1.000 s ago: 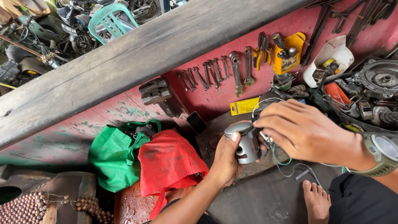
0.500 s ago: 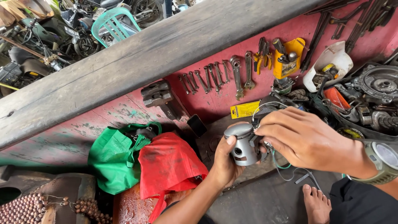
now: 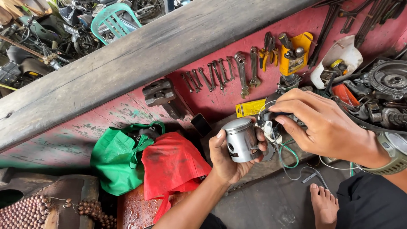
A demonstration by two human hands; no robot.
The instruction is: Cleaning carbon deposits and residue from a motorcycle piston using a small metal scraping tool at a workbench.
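My left hand [image 3: 231,163] grips a shiny metal piston [image 3: 241,139], crown up, with a round pin hole showing in its side. My right hand [image 3: 326,127] reaches in from the right, its fingertips pinching a small white connector and thin wires [image 3: 271,127] just right of the piston. Green and white wires [image 3: 290,159] hang in loops below the two hands. A watch with a green strap [image 3: 392,150] sits on my right wrist. My bare foot [image 3: 324,205] rests on the dark floor beneath.
A red wall holds several wrenches [image 3: 220,76], pliers and a yellow tool holder [image 3: 294,53]. Engine parts [image 3: 388,80] pile at the right. A green bag [image 3: 121,159] and a red bag [image 3: 171,165] lie at the left, under a thick wooden beam [image 3: 140,59].
My left hand has turned the piston more upright and lifted it slightly. My right hand has shifted right off the piston top onto the wires beside it.
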